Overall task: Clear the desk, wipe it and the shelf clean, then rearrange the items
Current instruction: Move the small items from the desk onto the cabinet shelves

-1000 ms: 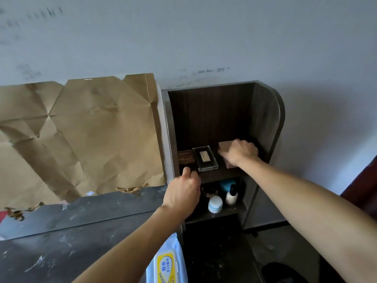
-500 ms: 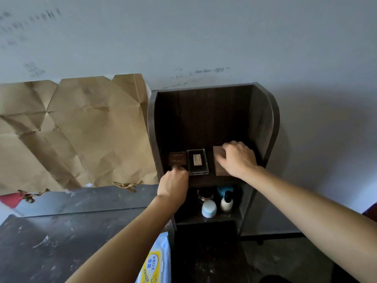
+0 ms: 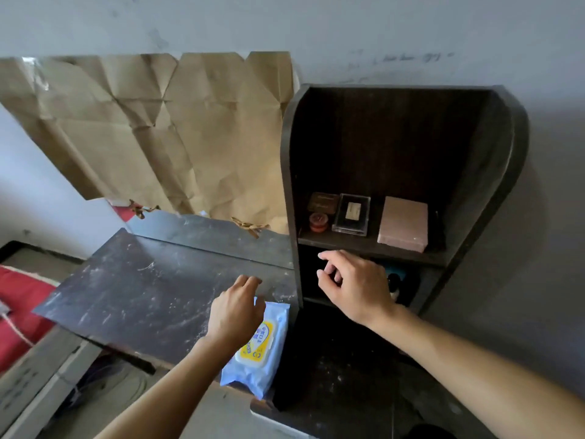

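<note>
Both my hands empty, fingers loosely curled. Left hand [image 3: 235, 308]: above wipes [image 3: 264, 350] on desk [image 3: 142, 289]. Right hand [image 3: 357, 286]: before shelf [image 3: 373, 247] holding box [image 3: 403, 223], case [image 3: 351, 213], jar [image 3: 318, 221].

Person's two bare forearms [image 3: 474, 369], bare wrists, bare left hand [image 3: 235, 312], bare right hand [image 3: 357, 289], arms uncovered as far as visible

Open desk top [image 3: 142, 296] from 9 to 12 o'clock of my left hand [image 3: 235, 312]: free sweep. Wipes pack [image 3: 262, 353] lies close at 5 o'clock. Shelf side panel [image 3: 289, 185] walls off 2 o'clock, standing between my hands.

From my right hand [image 3: 357, 286], at 12 o'clock: red tin [image 3: 318, 221], clear case [image 3: 352, 214] and pink box [image 3: 402, 224] in a row. There is a gap between case and box and tall headroom above. Bottle [image 3: 394, 282] at 3 o'clock, dark, partly hidden.
</note>
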The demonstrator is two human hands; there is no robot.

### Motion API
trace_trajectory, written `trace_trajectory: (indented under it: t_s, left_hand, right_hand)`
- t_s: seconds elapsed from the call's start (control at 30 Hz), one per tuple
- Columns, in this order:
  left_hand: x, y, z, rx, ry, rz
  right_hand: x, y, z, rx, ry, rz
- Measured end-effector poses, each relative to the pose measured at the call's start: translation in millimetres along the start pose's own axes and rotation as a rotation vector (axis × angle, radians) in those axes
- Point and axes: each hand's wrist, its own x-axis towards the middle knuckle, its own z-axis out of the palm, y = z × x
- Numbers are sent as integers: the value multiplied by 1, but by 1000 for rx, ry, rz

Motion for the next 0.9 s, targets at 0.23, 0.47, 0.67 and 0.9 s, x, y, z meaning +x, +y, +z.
trace_trajectory:
  t_s: [0.23, 0.47, 0.67, 0.9]
  left_hand:
    - [-63, -98, 53, -83, -360, -473]
    - [-67, -144, 101, -293, -447, -551]
    - [-51, -152, 128, -548, -587, -475]
    - [-50, -167, 134, -740, -669, -400]
  right_hand:
    - [-57, -19, 104, 5, -708, 381]
    - [-96, -36, 189, 234, -786, 917]
    - [-93, -49, 231, 364, -447, 1224]
    - [-80, -60, 240, 510, -436, 1404]
